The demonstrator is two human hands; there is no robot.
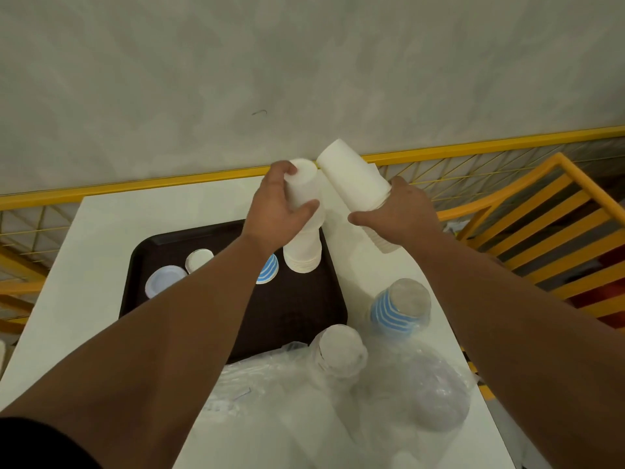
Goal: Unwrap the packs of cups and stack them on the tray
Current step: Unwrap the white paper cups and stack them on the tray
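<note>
Midway, by the look. White cup stack standing on dark tray, gripped by left hand; second bare stack tilted alongside, clutched in right hand. Still wrapped: blue-striped pack and white pack, on the white table beside the tray.

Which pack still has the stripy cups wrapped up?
Find the dark tray on the white table. Just right of it, off the tray, stands the striped pack. Unlike the plain white pack beside it, it shows blue and white bands through its wrap.
</note>
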